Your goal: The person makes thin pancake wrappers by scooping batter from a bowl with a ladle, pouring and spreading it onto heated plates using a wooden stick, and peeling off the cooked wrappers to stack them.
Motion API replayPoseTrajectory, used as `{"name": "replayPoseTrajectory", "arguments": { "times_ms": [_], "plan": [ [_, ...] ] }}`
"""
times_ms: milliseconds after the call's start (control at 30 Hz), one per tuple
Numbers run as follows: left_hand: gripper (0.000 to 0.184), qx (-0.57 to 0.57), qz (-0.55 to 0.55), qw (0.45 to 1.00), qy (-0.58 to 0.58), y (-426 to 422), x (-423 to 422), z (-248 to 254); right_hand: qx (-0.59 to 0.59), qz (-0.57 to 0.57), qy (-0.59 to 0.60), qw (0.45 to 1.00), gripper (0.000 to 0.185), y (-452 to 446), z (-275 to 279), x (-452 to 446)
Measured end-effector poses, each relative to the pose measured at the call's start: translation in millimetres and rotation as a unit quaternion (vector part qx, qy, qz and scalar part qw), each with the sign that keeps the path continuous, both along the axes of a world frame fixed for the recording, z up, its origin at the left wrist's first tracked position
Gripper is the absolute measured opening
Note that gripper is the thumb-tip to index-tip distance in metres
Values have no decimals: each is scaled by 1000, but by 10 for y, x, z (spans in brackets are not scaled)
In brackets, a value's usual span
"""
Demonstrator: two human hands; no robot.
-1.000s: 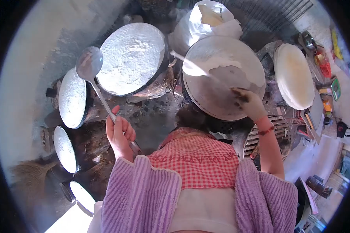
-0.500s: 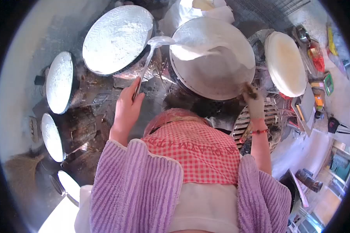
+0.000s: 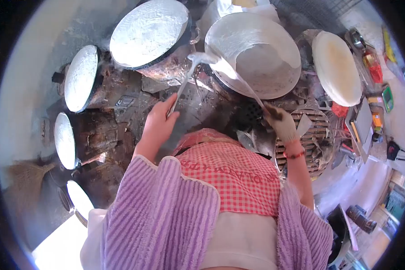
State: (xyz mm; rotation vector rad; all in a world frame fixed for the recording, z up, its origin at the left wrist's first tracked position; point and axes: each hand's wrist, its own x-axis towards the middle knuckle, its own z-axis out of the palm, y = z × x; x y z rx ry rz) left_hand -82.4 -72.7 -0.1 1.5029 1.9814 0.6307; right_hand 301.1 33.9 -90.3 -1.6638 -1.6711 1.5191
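Note:
My left hand (image 3: 159, 125) is closed around the handle of a metal ladle (image 3: 184, 81), its bowl raised beside the near left rim of a large round pan (image 3: 267, 67). Pale batter coats much of that pan, around a greyer patch. My right hand (image 3: 282, 123), in a darkly stained glove, grips a long, thin, pale tool like a spatula (image 3: 243, 84). Its far end meets or overlaps the ladle's bowl; I cannot tell whether they touch. The tool slants across the pan's near edge.
More round white-topped pans (image 3: 150, 33) curve away to the left on sooty stoves. A stack of pale flat rounds (image 3: 336, 67) stands at the right. Below it sits a slatted round grate (image 3: 310, 148). A straw broom (image 3: 27, 180) leans at far left.
My right hand has come away from the pan's near right rim, and the spatula-like tool now shows in it. The ladle has moved slightly down and right. The whole view has shifted.

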Motion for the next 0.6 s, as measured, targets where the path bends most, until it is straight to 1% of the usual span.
{"name": "replayPoseTrajectory", "arguments": {
  "times_ms": [33,100,133,167,200,233,267,333,367,400,433,467,500,533,567,600],
  "plan": [
    [49,-17,-12,1000,-10,-69,-50,59,-15,-28,39,999,39,-252,-77,41],
    [49,-37,-63,997,-20,-110,-102,200,-7,-142,114,983,36,-763,-100,-95],
    [49,-47,-83,995,-30,-120,-109,211,-18,-164,100,981,35,-945,-236,-85],
    [50,-27,-117,992,-36,-102,-132,158,-29,-187,86,978,33,-1130,-373,-74],
    [50,2,-144,989,-35,-37,-142,59,-56,-183,26,981,31,-1315,-750,27],
    [50,27,-175,984,-33,43,-146,-56,-89,-184,-31,978,30,-1516,-954,27],
    [50,52,-209,976,-32,120,-164,-149,-76,-232,-40,969,29,-1617,-954,-121],
    [46,74,-174,967,-172,258,-151,-302,-39,-311,-69,947,28,-1499,-877,-444],
    [45,88,-152,955,-241,279,-164,-340,-32,-384,107,917,32,-1392,-942,-547],
    [43,46,-111,931,-343,227,-227,-209,-26,-416,169,893,34,-1198,-721,-788],
    [42,2,-68,896,-439,119,-323,70,-21,-445,230,865,35,-995,-392,-1088],
    [41,-41,-27,848,-527,23,-417,292,-30,-415,268,869,38,-823,-176,-1354],
    [37,15,-11,850,-527,-61,-491,386,-39,-383,306,871,40,-633,-86,-1575],
    [36,25,30,850,-525,-84,-584,407,9,-342,266,901,44,-384,-528,-1714],
    [35,34,73,849,-522,-120,-687,405,-66,-311,342,884,45,-341,-67,-2131],
    [34,41,118,846,-518,-177,-792,391,-75,-299,333,891,49,-145,-332,-2395]
  ]
}}
